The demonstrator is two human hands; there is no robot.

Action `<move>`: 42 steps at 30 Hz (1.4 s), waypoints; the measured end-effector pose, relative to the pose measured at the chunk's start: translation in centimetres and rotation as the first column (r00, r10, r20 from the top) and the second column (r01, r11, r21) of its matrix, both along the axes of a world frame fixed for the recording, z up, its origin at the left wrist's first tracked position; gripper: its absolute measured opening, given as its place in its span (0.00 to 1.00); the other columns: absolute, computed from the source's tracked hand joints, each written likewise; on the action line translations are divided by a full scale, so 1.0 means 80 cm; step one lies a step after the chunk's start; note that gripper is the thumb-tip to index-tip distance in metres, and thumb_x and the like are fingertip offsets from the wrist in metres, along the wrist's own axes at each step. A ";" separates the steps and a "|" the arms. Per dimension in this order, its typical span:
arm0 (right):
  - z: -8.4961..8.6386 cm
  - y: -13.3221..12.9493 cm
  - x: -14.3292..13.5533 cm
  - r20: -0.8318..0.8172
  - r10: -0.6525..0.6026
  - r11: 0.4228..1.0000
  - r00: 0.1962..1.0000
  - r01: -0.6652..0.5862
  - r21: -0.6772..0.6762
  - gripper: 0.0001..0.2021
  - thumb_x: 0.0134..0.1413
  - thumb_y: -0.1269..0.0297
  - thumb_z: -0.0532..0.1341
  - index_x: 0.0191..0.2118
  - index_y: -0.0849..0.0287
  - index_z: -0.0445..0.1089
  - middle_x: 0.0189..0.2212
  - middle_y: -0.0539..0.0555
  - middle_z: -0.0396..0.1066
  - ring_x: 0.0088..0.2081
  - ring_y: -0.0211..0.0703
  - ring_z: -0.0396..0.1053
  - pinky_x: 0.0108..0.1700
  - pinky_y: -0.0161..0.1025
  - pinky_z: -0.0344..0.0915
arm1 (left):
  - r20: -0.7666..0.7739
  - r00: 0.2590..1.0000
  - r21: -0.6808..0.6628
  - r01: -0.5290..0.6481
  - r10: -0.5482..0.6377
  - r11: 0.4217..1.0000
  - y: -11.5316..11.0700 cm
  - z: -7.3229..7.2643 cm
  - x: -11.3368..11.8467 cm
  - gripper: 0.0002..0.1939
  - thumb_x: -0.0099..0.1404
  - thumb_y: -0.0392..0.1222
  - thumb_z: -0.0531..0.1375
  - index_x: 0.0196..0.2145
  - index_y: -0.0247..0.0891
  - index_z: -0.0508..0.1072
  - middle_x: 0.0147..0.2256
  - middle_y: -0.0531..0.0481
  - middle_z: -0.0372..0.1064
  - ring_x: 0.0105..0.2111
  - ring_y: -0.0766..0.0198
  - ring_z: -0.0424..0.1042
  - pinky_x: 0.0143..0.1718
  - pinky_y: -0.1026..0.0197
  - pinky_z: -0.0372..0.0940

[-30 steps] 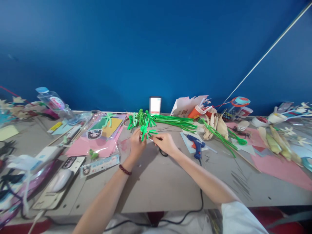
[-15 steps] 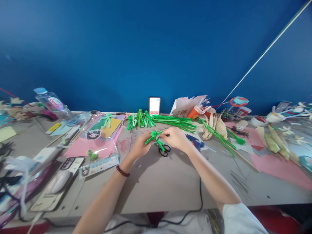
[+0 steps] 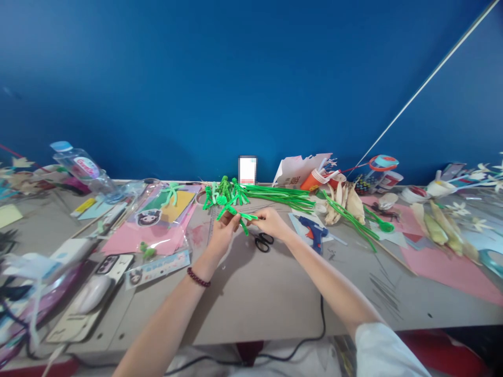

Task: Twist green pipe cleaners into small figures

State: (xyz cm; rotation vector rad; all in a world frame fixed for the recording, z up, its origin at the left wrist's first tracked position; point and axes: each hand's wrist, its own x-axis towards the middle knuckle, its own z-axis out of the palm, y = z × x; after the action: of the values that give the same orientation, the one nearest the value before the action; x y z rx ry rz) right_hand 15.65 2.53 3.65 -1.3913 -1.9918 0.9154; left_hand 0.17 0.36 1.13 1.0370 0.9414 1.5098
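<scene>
Between my two hands is a small green pipe-cleaner figure (image 3: 229, 210) with a round head and thin limbs. My left hand (image 3: 222, 230) is closed on its body. The fingertips of my right hand (image 3: 269, 221) pinch the end of one limb that points right. Black-handled scissors (image 3: 264, 242) lie on the table just below my right hand. Behind the figure stand several finished-looking green pipe-cleaner figures (image 3: 225, 187), and a bundle of long green pipe cleaners (image 3: 281, 197) lies to their right.
A blue glue gun (image 3: 314, 231) rests right of my hands, its black cable (image 3: 323, 319) running over the table's front edge. Left are a plastic packet of coloured paper (image 3: 157, 217), a computer mouse (image 3: 93, 294) and a bottle (image 3: 84, 166). Dried husks (image 3: 351, 204) lie right.
The pipe-cleaner figure has tipped over to the left, its head now left and limbs pointing right. My left hand has shifted left, and my right hand slightly left and down.
</scene>
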 end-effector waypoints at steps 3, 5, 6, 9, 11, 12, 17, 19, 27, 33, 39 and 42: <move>-0.007 -0.010 -0.013 -0.007 0.009 1.000 1.000 -0.009 0.021 0.18 0.50 0.57 0.57 0.20 0.64 0.73 0.13 0.46 0.54 0.19 0.31 0.52 0.23 0.31 0.46 | 0.034 0.995 -0.027 -0.096 0.096 0.995 0.002 -0.005 0.002 0.19 0.46 0.50 0.68 0.22 0.36 0.65 0.20 0.58 0.58 0.18 0.74 0.55 0.20 0.67 0.52; -0.008 -0.018 -0.019 0.021 0.038 0.995 0.999 -0.040 0.088 0.17 0.51 0.60 0.56 0.19 0.63 0.72 0.14 0.47 0.57 0.20 0.32 0.53 0.24 0.31 0.47 | 0.022 0.987 -0.034 -0.156 0.157 0.987 0.003 -0.009 0.002 0.18 0.46 0.50 0.68 0.23 0.36 0.64 0.20 0.58 0.58 0.19 0.74 0.54 0.20 0.67 0.52; -0.008 -0.021 -0.021 0.048 0.042 0.991 0.998 -0.048 0.123 0.17 0.52 0.61 0.55 0.19 0.62 0.71 0.15 0.48 0.59 0.21 0.32 0.54 0.24 0.32 0.47 | 0.012 0.984 -0.032 -0.175 0.175 0.984 0.004 -0.011 0.001 0.18 0.47 0.49 0.67 0.23 0.36 0.64 0.20 0.58 0.58 0.19 0.74 0.54 0.20 0.67 0.52; -0.006 -0.025 -0.021 0.136 0.024 0.978 0.990 -0.051 0.204 0.15 0.54 0.62 0.55 0.21 0.60 0.72 0.18 0.49 0.65 0.23 0.34 0.58 0.26 0.32 0.48 | -0.004 0.989 -0.023 -0.146 0.146 0.989 0.006 -0.011 -0.002 0.16 0.49 0.48 0.66 0.24 0.36 0.65 0.21 0.58 0.59 0.19 0.75 0.55 0.21 0.67 0.53; -0.004 -0.023 -0.018 0.167 0.015 0.970 0.986 -0.055 0.238 0.16 0.55 0.62 0.55 0.21 0.60 0.72 0.20 0.50 0.67 0.24 0.34 0.59 0.27 0.32 0.49 | 0.008 0.998 -0.035 -0.067 0.067 0.997 0.006 -0.007 -0.006 0.15 0.50 0.47 0.66 0.23 0.36 0.64 0.21 0.58 0.58 0.18 0.75 0.55 0.21 0.67 0.54; -0.003 -0.022 -0.016 0.174 0.013 0.967 0.985 -0.057 0.247 0.16 0.56 0.63 0.54 0.21 0.60 0.72 0.20 0.50 0.67 0.25 0.34 0.59 0.28 0.32 0.49 | 0.020 0.999 -0.047 -0.027 0.028 0.999 0.006 -0.005 -0.007 0.16 0.50 0.47 0.66 0.22 0.36 0.63 0.20 0.58 0.58 0.18 0.75 0.56 0.21 0.67 0.55; 0.000 -0.017 -0.012 0.189 -0.001 0.966 0.982 -0.047 0.253 0.15 0.56 0.63 0.54 0.23 0.59 0.73 0.23 0.51 0.70 0.26 0.36 0.62 0.29 0.32 0.49 | 0.040 0.998 -0.117 0.046 -0.042 0.992 0.007 0.004 -0.013 0.16 0.47 0.46 0.67 0.20 0.36 0.64 0.18 0.58 0.58 0.18 0.73 0.60 0.23 0.65 0.58; 0.000 -0.018 -0.012 0.202 -0.003 0.964 0.979 -0.051 0.260 0.15 0.56 0.63 0.54 0.23 0.59 0.73 0.22 0.51 0.70 0.26 0.36 0.62 0.29 0.32 0.49 | 0.023 0.999 -0.133 0.040 -0.037 0.990 0.008 0.005 -0.014 0.15 0.46 0.45 0.68 0.20 0.36 0.65 0.19 0.57 0.59 0.19 0.73 0.61 0.24 0.65 0.59; 0.003 -0.026 -0.017 0.265 0.062 0.942 0.962 -0.144 0.303 0.14 0.57 0.66 0.54 0.23 0.59 0.72 0.24 0.52 0.71 0.28 0.37 0.64 0.29 0.33 0.48 | -0.215 0.966 0.010 -0.142 0.141 0.990 0.007 -0.007 -0.013 0.14 0.51 0.48 0.65 0.22 0.36 0.67 0.20 0.56 0.61 0.21 0.71 0.59 0.24 0.66 0.57; 0.014 -0.036 -0.016 0.408 0.044 0.903 0.912 -0.210 0.374 0.13 0.59 0.67 0.52 0.29 0.58 0.73 0.28 0.53 0.71 0.31 0.38 0.65 0.29 0.35 0.48 | -0.570 0.731 0.348 -0.200 0.376 0.916 0.008 -0.015 -0.018 0.11 0.57 0.47 0.60 0.23 0.38 0.70 0.21 0.54 0.64 0.23 0.66 0.62 0.26 0.64 0.57; 0.031 -0.033 -0.001 0.469 0.008 0.869 0.883 -0.239 0.434 0.14 0.62 0.65 0.51 0.34 0.58 0.74 0.30 0.53 0.70 0.31 0.38 0.65 0.29 0.35 0.48 | -0.705 0.593 0.493 0.014 0.390 0.870 0.009 -0.022 -0.024 0.07 0.61 0.40 0.55 0.33 0.39 0.73 0.31 0.48 0.71 0.31 0.62 0.69 0.32 0.63 0.61; 0.036 -0.025 0.009 0.423 -0.039 0.857 0.905 -0.187 0.480 0.13 0.61 0.64 0.52 0.35 0.56 0.75 0.31 0.53 0.71 0.33 0.38 0.66 0.29 0.34 0.48 | -0.731 0.585 0.502 0.112 0.351 0.858 0.008 -0.024 -0.023 0.07 0.60 0.38 0.56 0.35 0.39 0.73 0.35 0.45 0.72 0.36 0.60 0.70 0.35 0.62 0.63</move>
State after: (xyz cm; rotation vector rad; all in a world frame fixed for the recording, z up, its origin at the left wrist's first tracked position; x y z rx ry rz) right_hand 16.41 0.54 6.51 -1.2666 -2.3858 0.0667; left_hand -1.68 1.03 -0.76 2.2241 1.2782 1.4074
